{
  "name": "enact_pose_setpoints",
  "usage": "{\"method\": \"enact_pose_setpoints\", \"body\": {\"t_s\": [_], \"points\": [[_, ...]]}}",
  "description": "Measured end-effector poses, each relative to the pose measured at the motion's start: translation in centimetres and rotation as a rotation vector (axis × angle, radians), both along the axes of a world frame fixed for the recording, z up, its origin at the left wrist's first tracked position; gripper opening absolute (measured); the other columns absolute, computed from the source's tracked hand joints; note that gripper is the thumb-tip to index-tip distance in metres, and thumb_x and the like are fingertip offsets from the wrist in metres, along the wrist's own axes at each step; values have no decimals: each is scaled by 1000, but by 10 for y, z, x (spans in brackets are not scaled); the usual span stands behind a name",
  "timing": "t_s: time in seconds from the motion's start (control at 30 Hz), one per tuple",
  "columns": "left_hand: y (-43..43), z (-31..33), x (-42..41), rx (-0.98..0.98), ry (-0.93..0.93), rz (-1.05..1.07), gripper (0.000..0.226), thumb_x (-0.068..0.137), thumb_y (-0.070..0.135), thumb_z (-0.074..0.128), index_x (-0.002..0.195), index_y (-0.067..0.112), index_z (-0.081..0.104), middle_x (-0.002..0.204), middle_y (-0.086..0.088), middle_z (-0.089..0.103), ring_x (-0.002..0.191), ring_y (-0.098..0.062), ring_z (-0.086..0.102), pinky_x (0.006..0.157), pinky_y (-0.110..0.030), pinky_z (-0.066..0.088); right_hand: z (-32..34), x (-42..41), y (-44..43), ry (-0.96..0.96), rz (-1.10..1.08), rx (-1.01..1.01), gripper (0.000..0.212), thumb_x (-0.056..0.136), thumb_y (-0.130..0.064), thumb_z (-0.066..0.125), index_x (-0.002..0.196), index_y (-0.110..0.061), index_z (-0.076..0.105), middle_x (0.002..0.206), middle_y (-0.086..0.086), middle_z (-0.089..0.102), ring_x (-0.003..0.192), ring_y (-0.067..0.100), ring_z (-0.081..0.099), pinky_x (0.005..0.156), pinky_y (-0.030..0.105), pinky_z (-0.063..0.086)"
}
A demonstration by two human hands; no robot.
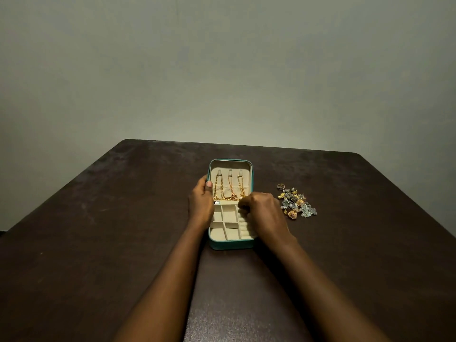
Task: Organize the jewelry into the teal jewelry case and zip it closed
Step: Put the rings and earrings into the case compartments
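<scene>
The teal jewelry case (230, 244) lies open flat in the middle of the table, cream lining showing. Three gold chains (230, 187) hang from hooks in its far half. The near half has several bare compartments and ring rolls on the right. My left hand (201, 202) grips the case's left edge at the hinge, thumb over the rim. My right hand (262, 213) rests over the right side, fingers curled at the ring rolls; whether it pinches anything is hidden. A heap of earrings and rings (296, 202) lies on the table to the right.
The dark brown table (98, 230) stretches wide on both sides and ends at a plain pale wall behind. The loose jewelry heap sits about a hand's width right of the case.
</scene>
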State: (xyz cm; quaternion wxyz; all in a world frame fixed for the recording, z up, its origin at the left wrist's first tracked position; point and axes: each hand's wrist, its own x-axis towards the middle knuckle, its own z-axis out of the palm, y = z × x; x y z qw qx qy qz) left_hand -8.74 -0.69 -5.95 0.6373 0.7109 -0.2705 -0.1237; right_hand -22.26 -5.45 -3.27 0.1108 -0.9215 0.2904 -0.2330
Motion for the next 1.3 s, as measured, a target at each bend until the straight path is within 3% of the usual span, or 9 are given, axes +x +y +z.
{"method": "enact_pose_setpoints", "body": {"t_s": [0.17,0.43,0.53,0.73,0.93,1.1,1.2,1.3], "points": [[0,0,0,-3,-6,4,33,101,18,34,127,14,54,109,-4,66,95,-16,62,84,-33,52,-1,0,-1,-104,-50,101,30,78,3,55,94,-13,74,86,9,73,78,29,69,68,41,58],[1,0,-1,-26,13,-16,33,102,18,33,127,13,53,106,-3,65,92,-15,61,82,-32,52,0,0,-3,-51,-80,79,23,82,-7,61,99,-19,73,92,8,73,81,25,69,75,39,58],[1,0,-1,-21,14,-16,33,102,19,33,127,13,53,107,-4,65,95,-17,62,85,-36,53,-1,0,-2,-67,-83,115,19,82,-6,63,95,-16,74,94,9,71,81,27,69,72,40,58],[1,1,0,-5,5,-11,33,101,19,33,128,14,53,108,-4,65,97,-19,62,88,-40,53,-2,0,-7,-130,-117,184,12,77,-6,71,88,-8,75,99,8,66,91,20,63,80,36,55],[1,0,0,5,-9,-9,34,102,19,33,128,13,53,110,-5,66,95,-16,62,82,-33,51,-4,6,-8,-75,-176,172,11,81,-7,68,91,-9,73,103,8,63,93,22,62,80,37,55],[1,0,0,16,-17,4,33,101,18,34,127,12,54,114,-9,66,102,-23,62,88,-40,52,-2,3,-10,-74,-178,221,12,81,-6,68,91,-10,74,105,7,65,93,18,62,81,32,55],[1,1,0,6,-10,-2,33,101,17,34,126,12,54,114,-10,65,103,-24,62,89,-40,51,6,-3,-19,-143,-207,346,16,79,-9,71,94,-12,74,100,4,71,86,10,59,76,22,46],[1,1,-1,-7,5,-13,32,101,16,34,125,10,54,114,-10,65,103,-23,61,88,-36,51,15,-15,-44,-326,-329,444,14,79,-6,70,91,-12,75,95,6,73,83,12,64,77,22,50]]}}
